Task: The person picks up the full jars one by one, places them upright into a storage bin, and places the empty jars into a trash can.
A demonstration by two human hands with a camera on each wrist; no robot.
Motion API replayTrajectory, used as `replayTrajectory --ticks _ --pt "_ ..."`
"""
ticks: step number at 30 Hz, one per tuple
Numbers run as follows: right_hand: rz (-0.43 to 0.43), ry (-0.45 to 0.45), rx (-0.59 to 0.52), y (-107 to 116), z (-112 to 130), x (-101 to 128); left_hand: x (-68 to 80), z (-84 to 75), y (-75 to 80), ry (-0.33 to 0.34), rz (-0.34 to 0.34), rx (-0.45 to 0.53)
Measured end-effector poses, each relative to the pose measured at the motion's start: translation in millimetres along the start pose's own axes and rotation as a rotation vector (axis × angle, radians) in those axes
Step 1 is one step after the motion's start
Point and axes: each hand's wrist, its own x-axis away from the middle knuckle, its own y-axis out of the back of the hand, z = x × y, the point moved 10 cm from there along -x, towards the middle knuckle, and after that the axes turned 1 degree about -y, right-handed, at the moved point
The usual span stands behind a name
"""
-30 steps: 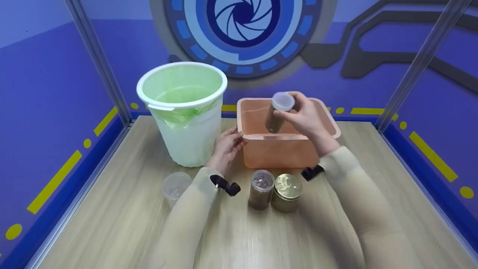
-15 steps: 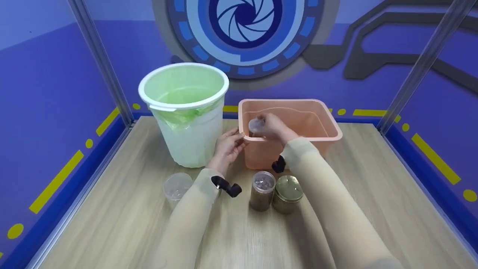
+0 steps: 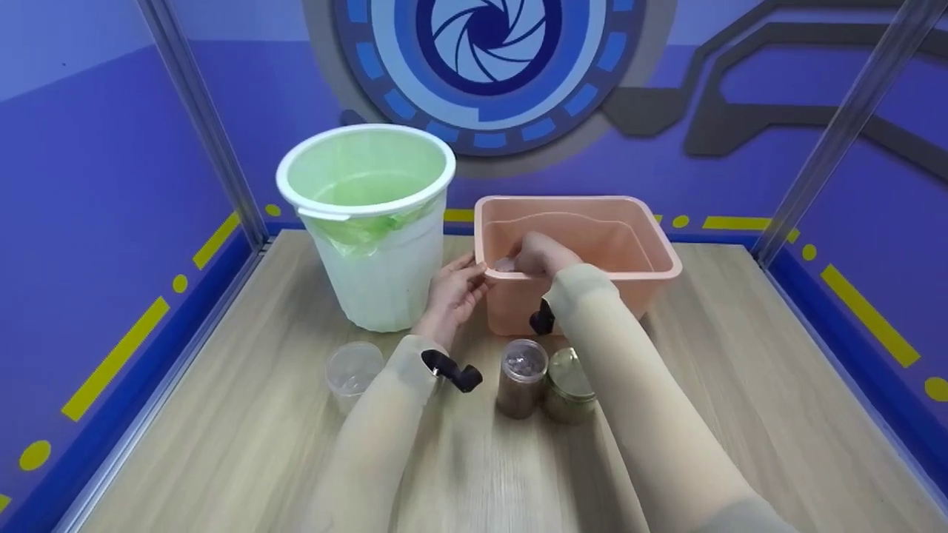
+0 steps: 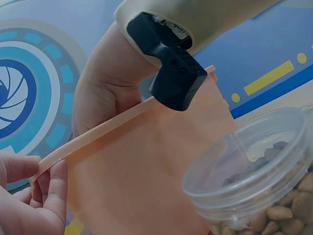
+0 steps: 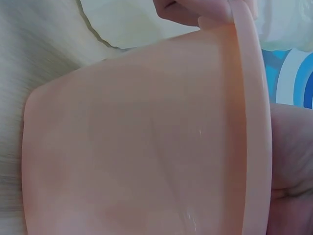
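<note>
A pink plastic bin [image 3: 652,255] stands at the back middle of the wooden table. My right hand [image 3: 539,255] reaches down inside its near left corner, fingers curled over a small jar whose clear lid [image 3: 506,263] just shows above the rim. My left hand [image 3: 457,287] pinches the bin's left rim from outside. In the left wrist view my left fingers [image 4: 46,196] clamp the rim [image 4: 98,132] and the right hand [image 4: 105,95] sits behind it. The right wrist view shows mostly the bin's outer wall [image 5: 146,147].
A white bucket [image 3: 366,222] with a green liner stands left of the bin. In front of the bin are a nut-filled jar [image 3: 522,377] with a clear lid, a gold-lidded jar [image 3: 570,386] and an empty clear jar [image 3: 354,370]. Blue walls and metal posts enclose the table.
My right hand has carried the jar from above the bin down into its near left corner. The left hand has stayed on the rim.
</note>
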Motion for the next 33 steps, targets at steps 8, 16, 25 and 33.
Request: replayTrajectory --ticks 8,16,25,33 --pt "0.015 -0.014 -0.036 -1 -3 -1 0.3 -0.3 -1.4 -0.016 -0.003 0.016" --pt "0.044 0.021 -0.007 1 -8 -6 0.9 0.9 -1.2 -0.021 0.000 0.011" --pt "0.045 0.097 -0.132 23 -5 10 0.1 0.6 -0.2 -0.018 0.003 0.006" --pt "-0.053 0.314 -0.348 52 9 62 0.5 0.9 -0.3 -0.021 -0.001 0.001"
